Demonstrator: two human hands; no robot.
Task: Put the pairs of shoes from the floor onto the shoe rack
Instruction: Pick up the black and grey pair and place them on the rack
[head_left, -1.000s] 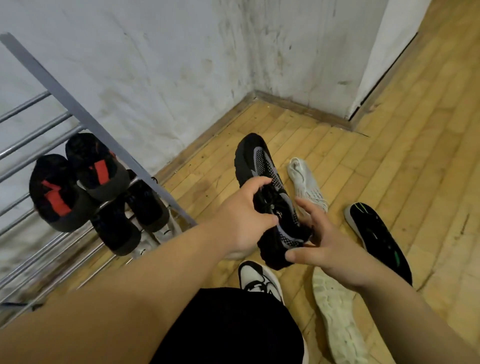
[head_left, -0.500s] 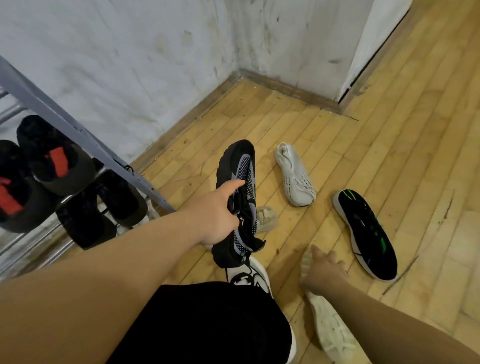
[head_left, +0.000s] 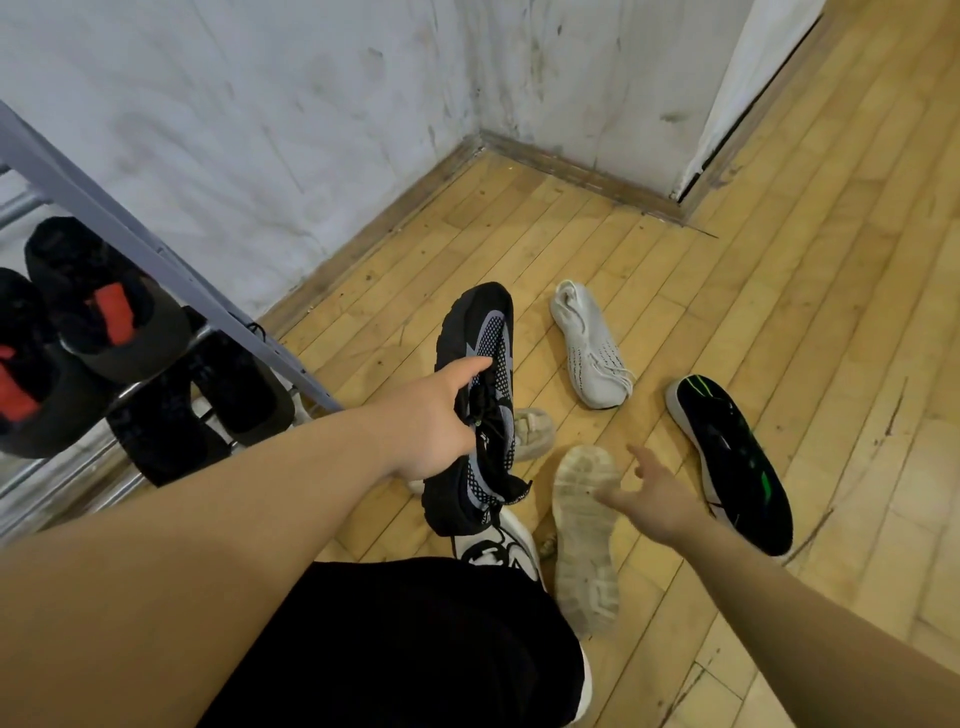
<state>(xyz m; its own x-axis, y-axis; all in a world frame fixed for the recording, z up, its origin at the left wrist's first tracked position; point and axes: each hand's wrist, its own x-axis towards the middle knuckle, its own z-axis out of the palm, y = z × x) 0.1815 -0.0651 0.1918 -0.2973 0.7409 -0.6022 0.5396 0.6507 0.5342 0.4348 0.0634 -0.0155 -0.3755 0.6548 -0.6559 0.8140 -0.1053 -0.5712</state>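
Left grip (head_left: 426, 431) holds black shoe (head_left: 480, 322), toe away

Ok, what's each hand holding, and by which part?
Left hand grips the black mesh shoe at its laced middle, near the opening. Right hand holds nothing, fingers spread above a pale upturned shoe.

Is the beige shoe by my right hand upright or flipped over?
Flipped over: the beige shoe lies sole up, its tread pattern showing.

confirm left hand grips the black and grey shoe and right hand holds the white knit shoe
No: the left hand does grip the black and grey shoe, but the right hand holds nothing; the head view shows the white knit shoe lying on the floor.
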